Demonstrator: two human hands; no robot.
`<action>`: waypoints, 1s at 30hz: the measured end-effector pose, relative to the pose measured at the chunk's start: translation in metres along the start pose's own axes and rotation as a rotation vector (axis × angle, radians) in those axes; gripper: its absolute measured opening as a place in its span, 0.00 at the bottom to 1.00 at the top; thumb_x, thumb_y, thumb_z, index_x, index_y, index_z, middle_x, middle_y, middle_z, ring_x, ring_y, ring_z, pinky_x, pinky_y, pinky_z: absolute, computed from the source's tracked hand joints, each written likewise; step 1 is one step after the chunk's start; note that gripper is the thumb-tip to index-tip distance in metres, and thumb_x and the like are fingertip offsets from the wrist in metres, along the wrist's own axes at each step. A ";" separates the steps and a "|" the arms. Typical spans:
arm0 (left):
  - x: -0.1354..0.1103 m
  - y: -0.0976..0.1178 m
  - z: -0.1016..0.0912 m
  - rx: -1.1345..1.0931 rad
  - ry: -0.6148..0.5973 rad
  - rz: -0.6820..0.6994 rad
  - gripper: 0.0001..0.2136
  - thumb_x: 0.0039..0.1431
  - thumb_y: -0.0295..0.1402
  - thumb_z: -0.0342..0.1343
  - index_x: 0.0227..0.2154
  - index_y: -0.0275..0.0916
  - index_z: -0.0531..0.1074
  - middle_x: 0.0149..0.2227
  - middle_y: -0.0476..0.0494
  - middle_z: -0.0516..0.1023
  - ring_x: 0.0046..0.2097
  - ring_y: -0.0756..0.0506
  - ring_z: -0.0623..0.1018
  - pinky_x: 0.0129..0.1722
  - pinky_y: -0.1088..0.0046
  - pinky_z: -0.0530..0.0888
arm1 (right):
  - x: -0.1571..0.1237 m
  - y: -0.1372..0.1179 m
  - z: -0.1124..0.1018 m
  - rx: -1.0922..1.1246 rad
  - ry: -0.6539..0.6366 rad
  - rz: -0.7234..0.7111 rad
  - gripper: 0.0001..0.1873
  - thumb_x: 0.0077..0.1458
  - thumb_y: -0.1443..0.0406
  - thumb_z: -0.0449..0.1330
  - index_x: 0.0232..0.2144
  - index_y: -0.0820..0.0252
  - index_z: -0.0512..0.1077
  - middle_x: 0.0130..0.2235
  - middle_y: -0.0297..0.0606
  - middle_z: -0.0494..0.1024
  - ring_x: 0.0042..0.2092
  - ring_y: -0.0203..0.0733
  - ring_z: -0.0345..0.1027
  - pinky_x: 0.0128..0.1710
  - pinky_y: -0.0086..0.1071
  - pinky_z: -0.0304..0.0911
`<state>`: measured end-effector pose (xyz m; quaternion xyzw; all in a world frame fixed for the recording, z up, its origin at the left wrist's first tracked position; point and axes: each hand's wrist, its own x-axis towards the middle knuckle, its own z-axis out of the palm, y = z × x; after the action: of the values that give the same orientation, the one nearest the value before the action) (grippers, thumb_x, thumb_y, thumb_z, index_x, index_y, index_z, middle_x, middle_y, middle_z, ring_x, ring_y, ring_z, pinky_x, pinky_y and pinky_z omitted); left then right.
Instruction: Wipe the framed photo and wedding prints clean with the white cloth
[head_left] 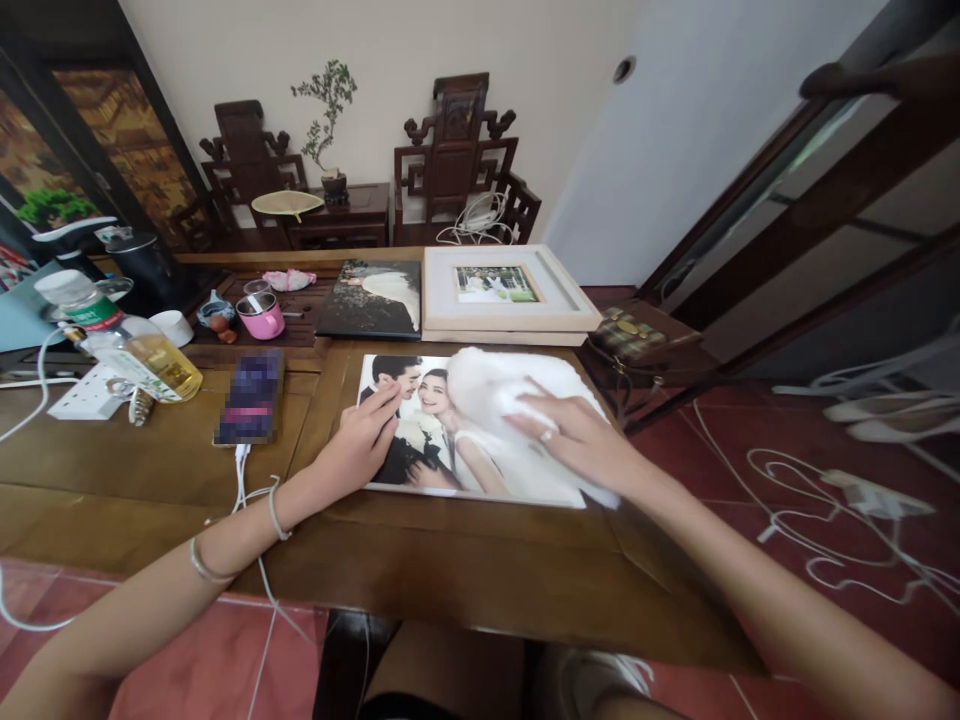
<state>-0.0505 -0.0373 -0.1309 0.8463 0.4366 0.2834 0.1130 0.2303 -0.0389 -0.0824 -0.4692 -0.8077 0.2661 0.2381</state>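
Note:
A wedding photo panel (pixel 480 470) lies flat on the wooden table, with a couple's portrait printed on it. My left hand (pixel 367 440) rests on its left part, fingers stretched out and lying flat, holding nothing. A fluffy white cloth (pixel 484 385) covers the upper right of the panel. My right hand (pixel 562 425) has hold of this cloth and presses it down against the panel; the fingers are a little smeared by motion, and the fingertips are partly sunk in the white cloth.
Behind the panel lie a dark photo panel (pixel 371 300) and a light wooden picture frame (pixel 517 290). To the left are a phone (pixel 251 395) on a cable, a pink mug (pixel 262 315), a bottle (pixel 150 350) and a power strip (pixel 86 390). The table's front edge (pixel 480 620) is near me.

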 end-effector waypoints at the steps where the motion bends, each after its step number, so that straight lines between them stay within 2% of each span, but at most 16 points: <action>1: 0.000 0.000 0.000 0.001 -0.001 -0.005 0.19 0.66 0.29 0.43 0.58 0.35 0.62 0.62 0.35 0.62 0.64 0.40 0.60 0.61 0.53 0.63 | -0.011 -0.006 0.002 -0.011 -0.035 -0.016 0.19 0.59 0.51 0.49 0.26 0.54 0.71 0.36 0.36 0.79 0.46 0.56 0.71 0.55 0.54 0.57; 6: 0.001 0.002 -0.001 0.024 -0.024 -0.021 0.19 0.66 0.29 0.42 0.59 0.33 0.62 0.62 0.34 0.62 0.64 0.39 0.60 0.61 0.53 0.63 | -0.062 -0.041 0.006 -0.004 -0.247 -0.117 0.16 0.61 0.56 0.49 0.30 0.52 0.73 0.43 0.36 0.79 0.59 0.56 0.61 0.60 0.52 0.53; 8: 0.001 0.003 -0.001 0.030 -0.030 -0.018 0.20 0.66 0.29 0.42 0.59 0.33 0.61 0.62 0.34 0.62 0.64 0.39 0.60 0.61 0.53 0.63 | -0.071 -0.047 0.005 0.008 -0.318 -0.162 0.16 0.62 0.56 0.49 0.30 0.52 0.74 0.45 0.36 0.79 0.61 0.54 0.58 0.61 0.50 0.52; 10: 0.001 0.003 -0.002 0.027 -0.026 -0.015 0.20 0.66 0.29 0.42 0.59 0.34 0.62 0.62 0.34 0.62 0.64 0.40 0.60 0.61 0.52 0.63 | -0.071 -0.044 0.004 -0.006 -0.335 -0.140 0.17 0.62 0.55 0.49 0.32 0.53 0.74 0.45 0.38 0.79 0.62 0.54 0.54 0.59 0.49 0.55; 12: 0.001 0.002 -0.002 0.021 -0.023 -0.017 0.19 0.66 0.29 0.42 0.59 0.34 0.62 0.62 0.35 0.62 0.64 0.40 0.60 0.61 0.53 0.63 | -0.061 -0.033 0.001 -0.032 -0.285 -0.087 0.19 0.61 0.52 0.48 0.32 0.55 0.74 0.43 0.40 0.79 0.62 0.57 0.54 0.56 0.50 0.58; 13: 0.001 0.002 -0.002 0.018 -0.027 -0.019 0.19 0.66 0.29 0.42 0.59 0.34 0.62 0.62 0.35 0.62 0.64 0.40 0.60 0.61 0.53 0.63 | -0.052 -0.025 0.000 -0.037 -0.242 -0.073 0.20 0.61 0.51 0.48 0.31 0.55 0.73 0.41 0.41 0.79 0.60 0.58 0.58 0.55 0.50 0.59; 16: 0.001 0.002 -0.002 0.012 -0.042 -0.026 0.20 0.66 0.29 0.42 0.59 0.34 0.62 0.62 0.35 0.61 0.65 0.40 0.60 0.61 0.54 0.62 | -0.017 -0.001 -0.005 -0.025 -0.105 -0.067 0.22 0.61 0.50 0.47 0.26 0.56 0.70 0.33 0.40 0.78 0.47 0.55 0.71 0.51 0.48 0.61; 18: 0.001 0.002 -0.003 0.010 -0.048 -0.031 0.20 0.66 0.29 0.42 0.59 0.33 0.62 0.62 0.34 0.61 0.65 0.40 0.60 0.61 0.54 0.62 | 0.008 0.012 -0.007 -0.013 -0.018 -0.053 0.21 0.60 0.50 0.48 0.25 0.56 0.68 0.32 0.38 0.77 0.40 0.51 0.72 0.47 0.44 0.63; 22: 0.001 0.003 -0.004 0.005 -0.050 -0.032 0.20 0.66 0.28 0.42 0.59 0.32 0.62 0.62 0.33 0.62 0.65 0.40 0.60 0.61 0.53 0.62 | 0.040 0.021 -0.005 -0.018 0.157 -0.020 0.19 0.59 0.51 0.48 0.26 0.56 0.67 0.33 0.38 0.77 0.38 0.51 0.70 0.45 0.45 0.64; 24: 0.001 0.003 -0.004 -0.001 -0.044 -0.023 0.20 0.66 0.28 0.42 0.59 0.34 0.61 0.62 0.34 0.62 0.65 0.40 0.60 0.61 0.52 0.62 | 0.041 0.017 0.000 -0.037 0.154 -0.038 0.19 0.60 0.52 0.47 0.25 0.55 0.67 0.30 0.36 0.76 0.35 0.49 0.70 0.47 0.48 0.62; 26: 0.000 0.002 -0.003 -0.005 -0.038 -0.017 0.20 0.66 0.28 0.42 0.59 0.34 0.61 0.63 0.34 0.61 0.65 0.40 0.60 0.61 0.52 0.62 | 0.030 0.007 0.005 -0.052 0.094 -0.098 0.18 0.61 0.53 0.46 0.25 0.54 0.66 0.27 0.33 0.75 0.31 0.46 0.69 0.52 0.51 0.59; 28: 0.000 0.002 -0.002 -0.005 -0.034 -0.016 0.20 0.66 0.28 0.42 0.59 0.34 0.61 0.62 0.34 0.61 0.65 0.40 0.59 0.61 0.52 0.62 | 0.010 -0.006 0.009 -0.059 0.010 -0.144 0.19 0.62 0.54 0.46 0.25 0.54 0.67 0.26 0.32 0.75 0.31 0.45 0.69 0.56 0.51 0.56; 30: 0.000 0.001 -0.001 0.002 -0.030 -0.017 0.20 0.66 0.28 0.42 0.59 0.35 0.61 0.62 0.34 0.62 0.65 0.40 0.60 0.61 0.52 0.62 | -0.016 -0.020 0.012 -0.063 -0.077 -0.154 0.18 0.62 0.55 0.46 0.27 0.54 0.69 0.29 0.35 0.77 0.36 0.48 0.72 0.57 0.52 0.55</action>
<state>-0.0505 -0.0382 -0.1293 0.8469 0.4423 0.2693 0.1209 0.2175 -0.0632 -0.0803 -0.4026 -0.8579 0.2393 0.2115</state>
